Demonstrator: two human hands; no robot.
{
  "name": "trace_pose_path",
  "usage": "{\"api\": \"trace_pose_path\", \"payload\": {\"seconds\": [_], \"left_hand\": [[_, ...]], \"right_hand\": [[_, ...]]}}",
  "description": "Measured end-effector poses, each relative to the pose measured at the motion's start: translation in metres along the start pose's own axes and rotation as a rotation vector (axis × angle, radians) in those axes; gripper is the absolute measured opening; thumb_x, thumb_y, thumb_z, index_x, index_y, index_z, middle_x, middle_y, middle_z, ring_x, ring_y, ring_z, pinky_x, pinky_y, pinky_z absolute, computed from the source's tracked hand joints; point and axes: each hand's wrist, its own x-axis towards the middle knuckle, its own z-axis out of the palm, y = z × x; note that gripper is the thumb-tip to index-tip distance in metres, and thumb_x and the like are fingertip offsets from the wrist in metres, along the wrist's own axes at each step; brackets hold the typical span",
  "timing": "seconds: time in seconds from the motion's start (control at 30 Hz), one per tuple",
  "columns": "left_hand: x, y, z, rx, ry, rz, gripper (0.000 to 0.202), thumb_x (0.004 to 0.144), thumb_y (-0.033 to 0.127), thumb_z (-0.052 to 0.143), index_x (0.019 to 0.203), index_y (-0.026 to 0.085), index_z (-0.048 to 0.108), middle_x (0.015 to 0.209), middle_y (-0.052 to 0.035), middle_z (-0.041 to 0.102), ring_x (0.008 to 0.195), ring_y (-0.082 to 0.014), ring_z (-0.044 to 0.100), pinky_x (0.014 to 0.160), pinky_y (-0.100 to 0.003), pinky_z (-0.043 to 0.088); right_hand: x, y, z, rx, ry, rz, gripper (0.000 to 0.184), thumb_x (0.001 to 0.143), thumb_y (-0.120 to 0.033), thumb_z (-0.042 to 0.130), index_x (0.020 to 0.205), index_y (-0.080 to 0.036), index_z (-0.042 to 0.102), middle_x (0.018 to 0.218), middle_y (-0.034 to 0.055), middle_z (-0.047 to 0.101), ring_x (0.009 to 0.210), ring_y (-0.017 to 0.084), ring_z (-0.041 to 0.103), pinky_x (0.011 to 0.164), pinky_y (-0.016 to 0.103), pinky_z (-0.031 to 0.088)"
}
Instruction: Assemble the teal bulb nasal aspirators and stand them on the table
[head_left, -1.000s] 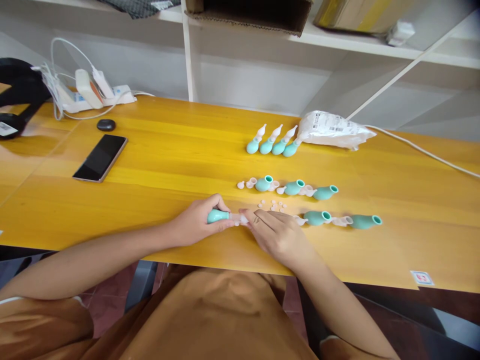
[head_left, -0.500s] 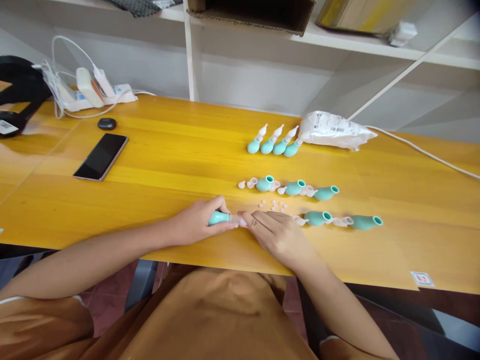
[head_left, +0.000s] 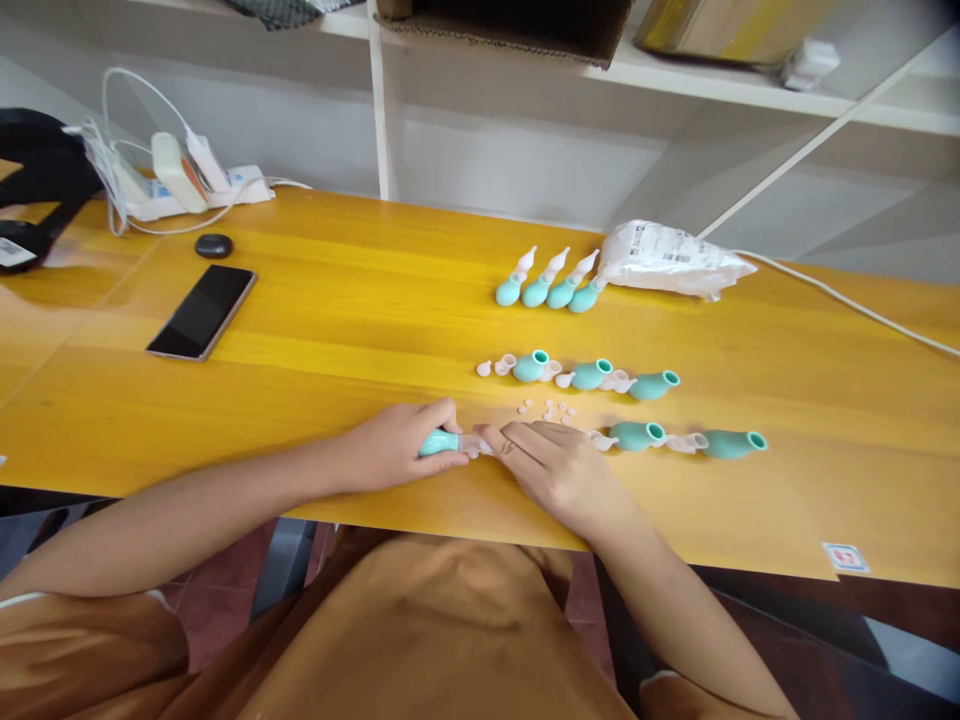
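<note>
I see one cam, worn on the person's head, looking fwd & steeply down over the desk's (head_left: 337, 300) near edge. It's abt arm's reach off: L hand (head_left: 401, 440) & R hand (head_left: 559, 465) sit nr mid-frame, brown shirt (head_left: 435, 630) btm ctr. Beyond the far edge, white shelving (head_left: 381, 120) fills the top; both edges slant lower twd R.

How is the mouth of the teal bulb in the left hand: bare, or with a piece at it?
Not bare: a translucent piece runs from the teal bulb to the right hand. How firmly it sits, I cannot tell.
</note>
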Motion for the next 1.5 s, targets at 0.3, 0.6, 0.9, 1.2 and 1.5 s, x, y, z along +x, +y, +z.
{"api": "trace_pose_path", "payload": {"seconds": [0.3, 0.6, 0.9, 1.2, 1.5], "left_hand": [[-0.001, -0.003, 0.009, -0.118, 0.107, -0.002, 0.045, 0.103, 0.068, 0.069, 0.110, 0.024, 0.064, 0.107, -0.0042, 0.079, 0.091, -0.0232, 0.072, 0.081, -0.035, 0.050], [-0.003, 0.002, -0.002, -0.200, 0.128, 0.129, 0.034, 0.099, 0.050, 0.080, 0.118, 0.024, 0.067, 0.114, -0.0039, 0.078, 0.099, -0.0217, 0.072, 0.092, -0.035, 0.053], [0.024, -0.037, -0.041, 0.043, 0.752, 0.117, 0.026, 0.102, 0.049, 0.077, 0.111, 0.025, 0.080, 0.121, -0.0076, 0.066, 0.121, -0.0265, 0.060, 0.116, -0.045, 0.047], [0.047, -0.075, -0.065, 0.105, 0.738, 0.058, 0.029, 0.109, 0.049, 0.067, 0.116, 0.024, 0.079, 0.110, -0.0051, 0.068, 0.095, -0.0195, 0.064, 0.082, -0.033, 0.052], [0.043, -0.065, -0.067, 0.284, 0.579, -0.034, 0.019, 0.109, 0.035, 0.062, 0.116, 0.021, 0.072, 0.118, -0.0068, 0.072, 0.105, -0.0231, 0.070, 0.099, -0.039, 0.056]], "right_hand": [[0.000, 0.000, 0.000, 0.019, 0.014, 0.021, 0.025, 0.112, -0.008, 0.058, 0.136, -0.013, 0.062, 0.078, -0.0006, 0.062, 0.065, 0.017, 0.052, 0.059, 0.036, 0.039], [0.000, -0.005, 0.001, 0.063, 0.158, 0.092, 0.036, 0.112, -0.012, 0.062, 0.148, -0.013, 0.058, 0.077, -0.0006, 0.070, 0.061, 0.016, 0.059, 0.060, 0.033, 0.048], [0.003, -0.007, 0.003, 0.106, 0.151, 0.265, 0.025, 0.112, -0.015, 0.059, 0.137, -0.013, 0.065, 0.084, 0.0012, 0.078, 0.061, 0.014, 0.067, 0.064, 0.031, 0.053], [0.006, -0.007, 0.003, 0.111, -0.056, 0.165, 0.020, 0.116, -0.019, 0.055, 0.106, -0.016, 0.072, 0.089, 0.0038, 0.078, 0.073, 0.018, 0.071, 0.071, 0.033, 0.048], [0.006, -0.008, 0.004, 0.082, -0.133, 0.146, 0.038, 0.119, -0.025, 0.052, 0.085, -0.018, 0.069, 0.076, 0.0015, 0.067, 0.066, 0.016, 0.059, 0.068, 0.034, 0.038]]}}
